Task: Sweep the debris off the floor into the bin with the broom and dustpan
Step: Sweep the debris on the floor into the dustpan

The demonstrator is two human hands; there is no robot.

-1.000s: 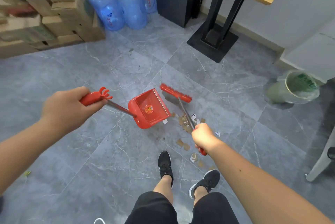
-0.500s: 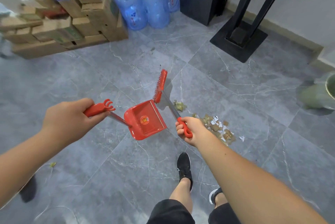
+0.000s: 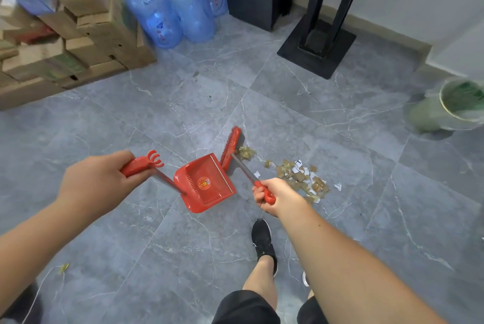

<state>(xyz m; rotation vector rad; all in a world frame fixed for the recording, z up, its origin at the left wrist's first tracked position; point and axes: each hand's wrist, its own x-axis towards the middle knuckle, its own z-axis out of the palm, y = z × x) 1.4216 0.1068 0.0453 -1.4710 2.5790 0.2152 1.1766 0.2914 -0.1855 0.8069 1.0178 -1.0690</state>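
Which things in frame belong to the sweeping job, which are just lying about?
Job: red plastic dustpan, red bristle broom, brown and white paper scraps, green lined bin.
Lying about: blue water jugs, stacked cardboard boxes, black table base.

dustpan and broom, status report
Left hand grips dustpan, right hand grips broom. Dustpan empty, debris lies right of it. Bin far right, nothing between.

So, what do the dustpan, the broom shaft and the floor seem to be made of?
Dustpan: looks like glossy red moulded plastic, with ribs and a soft sheen.
Broom shaft: probably bare metal, thin, silvery and reflective.
Floor: seemingly polished stone or ceramic tile, grey with white veins and grout lines.
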